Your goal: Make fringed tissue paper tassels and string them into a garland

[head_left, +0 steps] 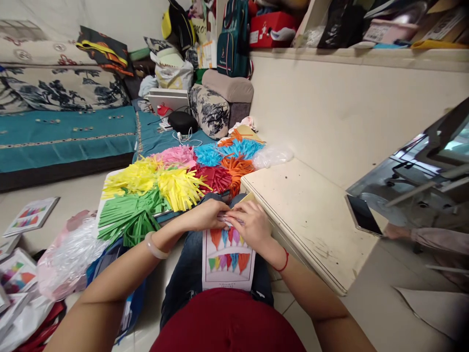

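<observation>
A printed card (227, 271) with pictures of colourful tassel garlands lies across my thighs. My left hand (205, 215) closes on the card's far edge, fingers bent around it. Beside it my right hand (253, 224) pinches the same edge, thumb and fingertips close to the left ones. The edge between the hands looks folded or doubled, but the fingers partly cover it. Beyond my knees lie tissue tassels: a green bundle (128, 215), a yellow bundle (181, 188), a dark red bundle (214, 178) and an orange bundle (238, 171).
On the right stands a cream cabinet top (293, 205) with a phone (362, 215) at its edge. Clear plastic wrap (273, 155) lies at its far corner. On the floor at left are printed packs (31, 215) and a plastic bag (73, 254). Another person's foot (397, 231) shows right.
</observation>
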### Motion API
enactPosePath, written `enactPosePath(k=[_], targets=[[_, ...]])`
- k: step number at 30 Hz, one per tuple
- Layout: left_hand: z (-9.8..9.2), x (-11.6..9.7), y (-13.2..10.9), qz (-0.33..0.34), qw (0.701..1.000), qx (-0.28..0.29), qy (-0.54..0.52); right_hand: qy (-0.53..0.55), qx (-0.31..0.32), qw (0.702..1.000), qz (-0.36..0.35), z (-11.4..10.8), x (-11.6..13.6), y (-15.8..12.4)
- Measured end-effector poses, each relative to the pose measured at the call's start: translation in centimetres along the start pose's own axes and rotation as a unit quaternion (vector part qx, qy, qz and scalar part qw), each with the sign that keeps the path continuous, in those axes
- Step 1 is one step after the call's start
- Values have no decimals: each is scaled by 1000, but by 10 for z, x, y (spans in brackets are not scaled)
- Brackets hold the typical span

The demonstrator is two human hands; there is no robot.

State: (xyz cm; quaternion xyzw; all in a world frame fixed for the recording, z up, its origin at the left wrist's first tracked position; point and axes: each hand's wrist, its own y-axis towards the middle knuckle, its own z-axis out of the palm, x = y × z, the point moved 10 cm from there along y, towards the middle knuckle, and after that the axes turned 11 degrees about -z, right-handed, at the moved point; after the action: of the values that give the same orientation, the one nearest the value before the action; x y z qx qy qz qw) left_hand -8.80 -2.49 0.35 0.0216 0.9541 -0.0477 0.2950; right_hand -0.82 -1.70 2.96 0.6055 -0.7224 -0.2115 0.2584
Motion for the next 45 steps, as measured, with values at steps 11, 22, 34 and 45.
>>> enactPosePath(k=[11, 22, 34, 45], targets=[[5, 1, 3, 5, 1000, -9, 2, -12, -8, 1000, 4, -11, 0, -6], [-27, -23, 25, 37, 994, 41, -95, 146, -26, 986, 81, -38, -30, -44], [-7, -34, 195, -7, 944, -99, -316, 211, -161, 937, 227, -81, -77, -102], [27, 141, -101, -168, 931, -63, -319, 258, -163, 932, 195, -13, -69, -51]])
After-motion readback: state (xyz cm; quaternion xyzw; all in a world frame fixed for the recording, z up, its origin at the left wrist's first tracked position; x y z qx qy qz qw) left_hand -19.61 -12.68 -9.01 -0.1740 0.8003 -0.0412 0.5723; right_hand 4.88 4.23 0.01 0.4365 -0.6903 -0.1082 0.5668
